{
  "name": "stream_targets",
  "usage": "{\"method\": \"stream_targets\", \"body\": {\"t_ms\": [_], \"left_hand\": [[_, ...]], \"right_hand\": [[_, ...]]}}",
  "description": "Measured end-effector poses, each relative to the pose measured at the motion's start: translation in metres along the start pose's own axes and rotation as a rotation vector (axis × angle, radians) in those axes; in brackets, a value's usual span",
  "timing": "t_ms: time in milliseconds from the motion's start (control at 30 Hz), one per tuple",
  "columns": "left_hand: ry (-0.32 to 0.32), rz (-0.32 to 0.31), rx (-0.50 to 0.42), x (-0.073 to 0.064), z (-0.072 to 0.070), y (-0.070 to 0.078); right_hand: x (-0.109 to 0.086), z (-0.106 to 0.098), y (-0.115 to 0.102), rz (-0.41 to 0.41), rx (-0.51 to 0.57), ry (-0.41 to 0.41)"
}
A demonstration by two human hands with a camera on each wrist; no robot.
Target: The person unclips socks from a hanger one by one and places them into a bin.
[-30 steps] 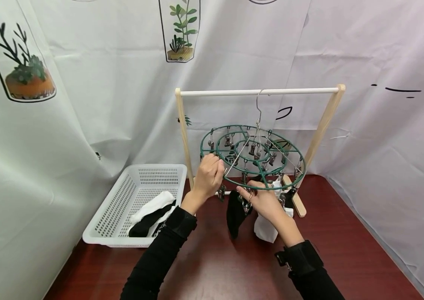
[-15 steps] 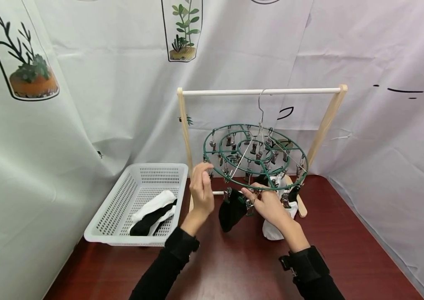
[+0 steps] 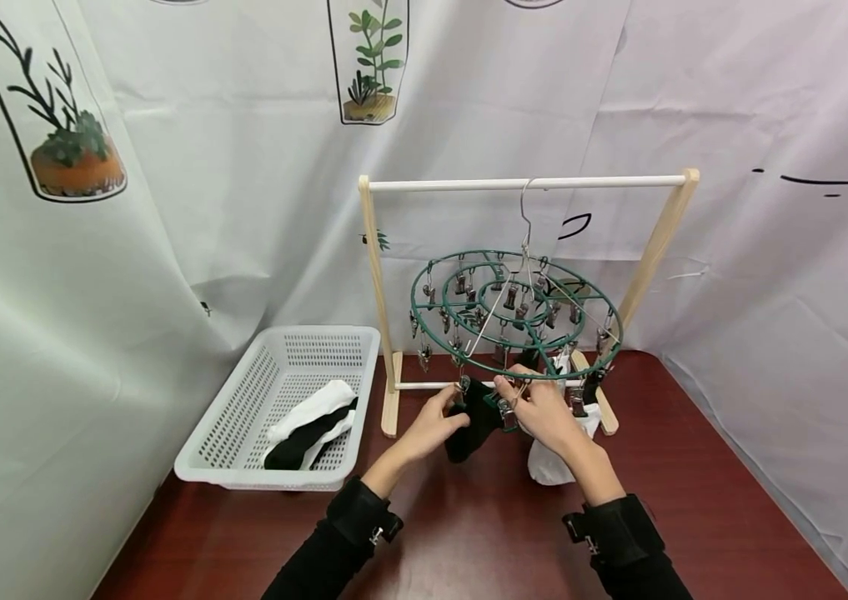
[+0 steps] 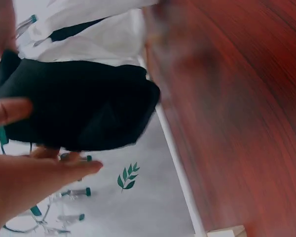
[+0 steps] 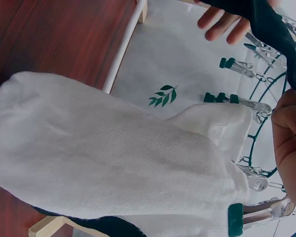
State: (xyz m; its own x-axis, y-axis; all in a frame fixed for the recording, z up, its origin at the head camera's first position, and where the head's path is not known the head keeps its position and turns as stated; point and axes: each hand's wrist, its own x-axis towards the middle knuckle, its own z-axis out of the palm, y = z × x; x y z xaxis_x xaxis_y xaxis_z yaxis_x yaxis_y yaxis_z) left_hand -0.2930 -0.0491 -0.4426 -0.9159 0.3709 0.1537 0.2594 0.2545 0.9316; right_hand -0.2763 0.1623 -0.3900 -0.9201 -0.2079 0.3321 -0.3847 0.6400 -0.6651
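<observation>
A black sock [image 3: 478,421] hangs below the front rim of a green round clip hanger [image 3: 434,337]. My right hand [image 3: 544,415] pinches the sock's upper edge, with a metal clip close by. My left hand [image 3: 427,429] is at the sock's left side; in the left wrist view its fingers [image 4: 64,170] extend along the dark cloth. The right wrist view has my left fingertips [image 5: 219,27] straight behind the sock, and my right hand [image 5: 291,131] curled at its end. A white sock [image 5: 113,148] hangs from clips [image 5: 256,217] beside the right hand.
The hanger hooks on the white bar [image 3: 439,185] of a wooden-sided rack. A white perforated basket [image 3: 202,446] on the left holds white and black socks [image 3: 314,429]. Several bare clips [image 3: 425,357] dangle from the rings, over a reddish-brown table [image 3: 469,542].
My left hand has come off the hanger's left rim and moved down and right to the black sock. The sock has swung a little. My right hand stays near the front rim.
</observation>
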Motion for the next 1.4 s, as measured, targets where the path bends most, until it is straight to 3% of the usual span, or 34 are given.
{"method": "stream_targets", "body": {"t_ms": [100, 233, 433, 733, 1000, 1200, 1400], "left_hand": [[-0.057, -0.051, -0.054, -0.002, -0.007, -0.001], [-0.064, -0.062, -0.099, -0.004, -0.013, -0.006], [-0.076, 0.068, -0.096, -0.005, -0.015, -0.015], [-0.041, 0.174, -0.027, -0.003, -0.013, -0.018], [-0.002, 0.173, 0.019, -0.004, -0.012, -0.020], [0.014, 0.164, 0.021, -0.005, -0.012, -0.024], [0.019, 0.153, -0.006, -0.009, -0.007, -0.023]], "right_hand": [[0.000, 0.000, -0.001, 0.000, -0.010, 0.006], [0.001, -0.002, -0.001, 0.028, -0.002, 0.027], [0.001, -0.002, 0.001, 0.033, 0.024, 0.058], [0.001, 0.004, 0.005, 0.029, 0.056, 0.146], [-0.003, 0.011, 0.011, -0.035, 0.070, 0.254], [-0.003, 0.017, 0.011, -0.059, 0.105, 0.285], [-0.002, 0.021, 0.015, -0.148, 0.085, 0.304]]}}
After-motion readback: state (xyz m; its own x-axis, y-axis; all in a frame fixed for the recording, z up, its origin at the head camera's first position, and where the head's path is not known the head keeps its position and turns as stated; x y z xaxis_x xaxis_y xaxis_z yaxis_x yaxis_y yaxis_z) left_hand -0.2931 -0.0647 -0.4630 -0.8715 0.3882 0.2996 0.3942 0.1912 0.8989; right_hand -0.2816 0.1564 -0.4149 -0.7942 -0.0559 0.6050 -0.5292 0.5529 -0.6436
